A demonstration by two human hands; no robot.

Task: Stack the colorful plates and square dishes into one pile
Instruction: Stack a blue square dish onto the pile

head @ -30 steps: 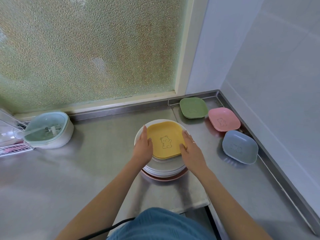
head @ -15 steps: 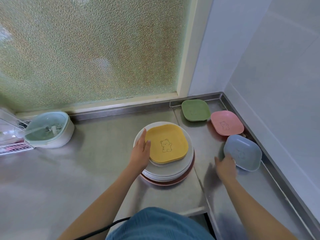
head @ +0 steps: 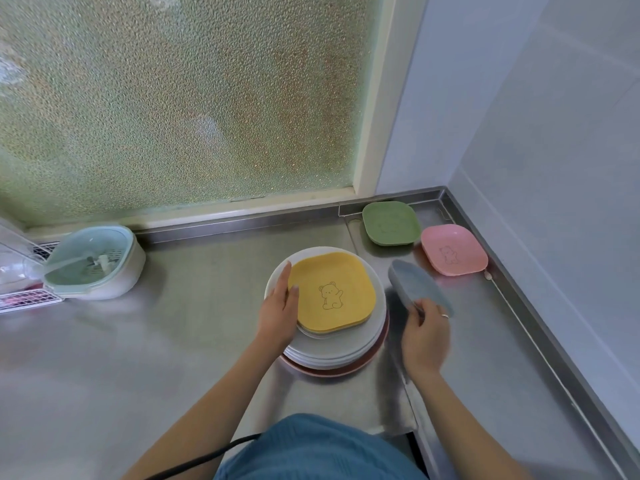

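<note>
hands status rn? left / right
Left hand: open, fingers straight, resting on the plate pile beside the yellow dish.
Right hand: closed on the blue dish, held tilted off the counter.

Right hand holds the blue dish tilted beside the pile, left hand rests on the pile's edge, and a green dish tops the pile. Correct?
Not quite. In the head view the dish on top of the pile is the yellow dish; the green dish sits on the counter. The right hand holding the tilted blue dish and the left hand are as stated.
</note>
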